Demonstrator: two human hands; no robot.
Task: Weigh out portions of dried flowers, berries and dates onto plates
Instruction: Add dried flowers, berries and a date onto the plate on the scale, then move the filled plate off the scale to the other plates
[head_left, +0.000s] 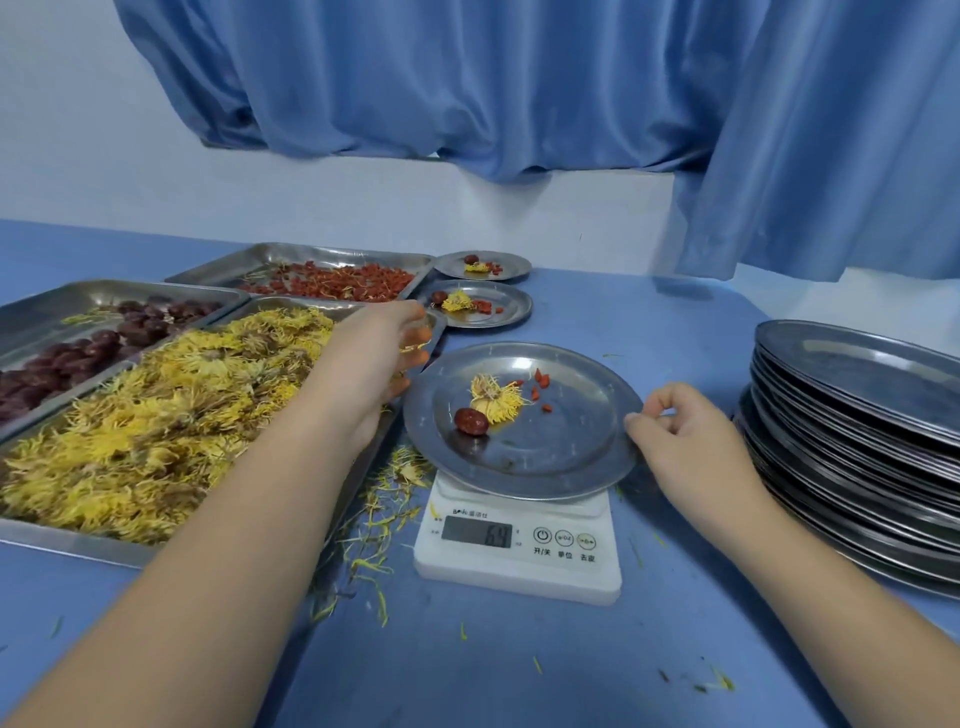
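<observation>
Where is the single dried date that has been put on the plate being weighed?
The date lies on the left part of the plate atop the scale, just below the yellow flower.

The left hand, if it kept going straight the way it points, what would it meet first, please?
Probably the nearer filled plate, just past the corner of the flower tray. The left hand points forward and slightly right, but its height above the table is hard to judge, so it might pass over the rim.
</observation>
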